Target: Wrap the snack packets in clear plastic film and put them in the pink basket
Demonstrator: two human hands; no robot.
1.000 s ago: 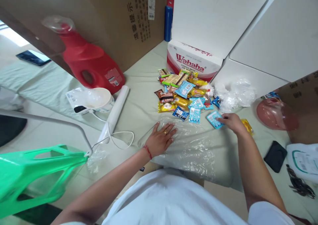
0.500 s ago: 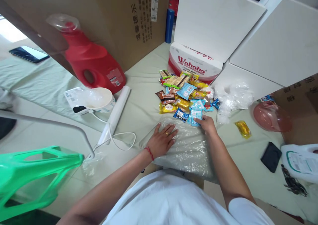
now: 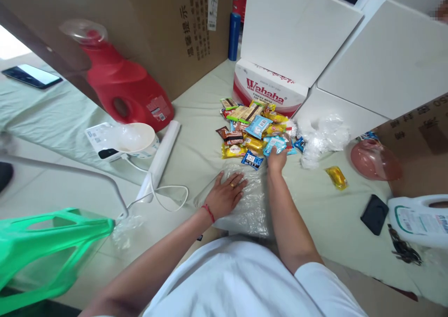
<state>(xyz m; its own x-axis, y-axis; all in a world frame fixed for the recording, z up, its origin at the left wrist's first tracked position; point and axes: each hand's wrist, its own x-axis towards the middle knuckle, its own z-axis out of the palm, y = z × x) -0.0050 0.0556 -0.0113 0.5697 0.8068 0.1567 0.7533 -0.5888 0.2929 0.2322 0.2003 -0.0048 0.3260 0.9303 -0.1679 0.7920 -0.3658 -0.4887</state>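
Note:
My left hand [image 3: 227, 193] lies flat with spread fingers on a clear plastic bag [image 3: 249, 204] spread over the pale green cloth. At the near edge of a pile of snack packets [image 3: 252, 130], my right hand [image 3: 277, 157] is closed on light blue packets [image 3: 275, 143]. A single yellow packet [image 3: 336, 176] lies apart on the cloth to the right.
A Wahaha carton [image 3: 269, 89] and white boxes [image 3: 350, 56] stand behind the pile, crumpled plastic [image 3: 320, 136] beside it. At left are a red jug [image 3: 121, 86], a white bowl [image 3: 135, 137], a roll [image 3: 161, 156] and a green stool [image 3: 49, 247]. A black pouch [image 3: 374, 213] lies right.
My right hand slid leftward from the far right of the cloth to the pile, gathering blue packets along the way. My left hand stayed flat on the plastic bag.

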